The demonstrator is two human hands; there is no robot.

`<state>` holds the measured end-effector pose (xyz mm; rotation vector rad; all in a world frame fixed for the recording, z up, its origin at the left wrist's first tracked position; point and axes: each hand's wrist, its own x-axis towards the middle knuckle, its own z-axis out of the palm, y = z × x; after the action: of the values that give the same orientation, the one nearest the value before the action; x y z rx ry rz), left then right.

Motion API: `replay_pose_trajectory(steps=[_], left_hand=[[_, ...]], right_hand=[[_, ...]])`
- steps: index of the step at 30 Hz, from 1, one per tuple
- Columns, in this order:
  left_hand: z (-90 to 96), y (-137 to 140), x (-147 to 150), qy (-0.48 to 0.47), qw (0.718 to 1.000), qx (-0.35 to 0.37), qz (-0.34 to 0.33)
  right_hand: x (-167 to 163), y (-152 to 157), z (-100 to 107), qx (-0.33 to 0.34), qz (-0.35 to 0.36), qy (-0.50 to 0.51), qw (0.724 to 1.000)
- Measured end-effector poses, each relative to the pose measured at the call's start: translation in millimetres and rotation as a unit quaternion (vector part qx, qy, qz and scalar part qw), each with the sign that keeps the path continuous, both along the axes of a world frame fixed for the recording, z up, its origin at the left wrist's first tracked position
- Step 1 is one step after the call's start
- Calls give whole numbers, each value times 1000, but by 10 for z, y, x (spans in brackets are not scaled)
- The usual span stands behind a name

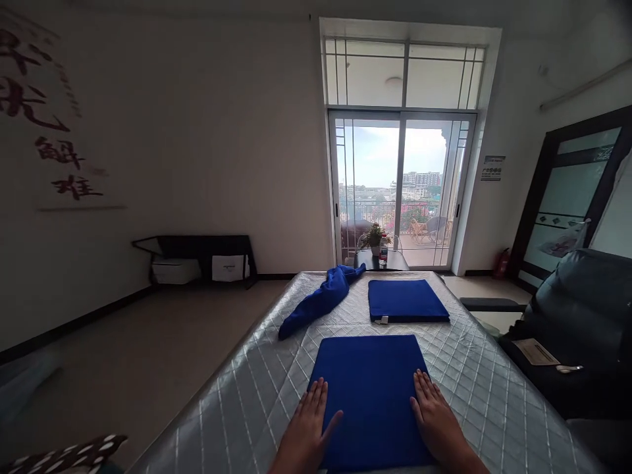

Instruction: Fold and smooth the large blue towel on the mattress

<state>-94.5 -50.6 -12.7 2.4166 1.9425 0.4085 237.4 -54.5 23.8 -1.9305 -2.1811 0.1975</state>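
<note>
A flat blue square, like a cushion or folded cloth (371, 401), lies in front of me on a silver quilted cover (247, 388). My left hand (310, 418) rests along its left edge, fingers stretched forward and thumb spread onto the blue surface. On the opposite edge lies my right hand (435, 411), palm down with its fingers extended. Farther back is a second flat blue square (407, 301) with a small white tag at its near edge. Left of that, a crumpled blue cloth (323, 299) stretches diagonally across the cover.
Beyond the far edge stands a small dark table (392, 261) with a potted plant (375, 236) and a bottle. A black armchair (582, 316) is at the right. Along the left wall sits a low black rack (202, 247) with white boxes.
</note>
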Motion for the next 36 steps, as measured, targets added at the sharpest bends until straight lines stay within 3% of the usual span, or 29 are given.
replay_pose_trajectory(steps=[19, 22, 27, 30, 33, 36], left_hand=[[68, -33, 39, 2, 1000, -20, 6], [179, -32, 307, 3, 999, -39, -22], [406, -143, 1240, -22, 979, -49, -196], [442, -188, 1678, -40, 966, -32, -253], [358, -174, 1777, -39, 965, -24, -259], [209, -134, 1569, -14, 968, 2, -249]], right_hand=[[82, -408, -80, -44, -10, -19, 999], [74, -416, -74, -40, -9, -8, 999], [76, -438, -46, -43, -7, -3, 999], [73, -444, -10, -52, -1, -13, 999], [64, -447, 34, -60, -2, -19, 998], [62, -444, 53, -69, -5, -16, 997]])
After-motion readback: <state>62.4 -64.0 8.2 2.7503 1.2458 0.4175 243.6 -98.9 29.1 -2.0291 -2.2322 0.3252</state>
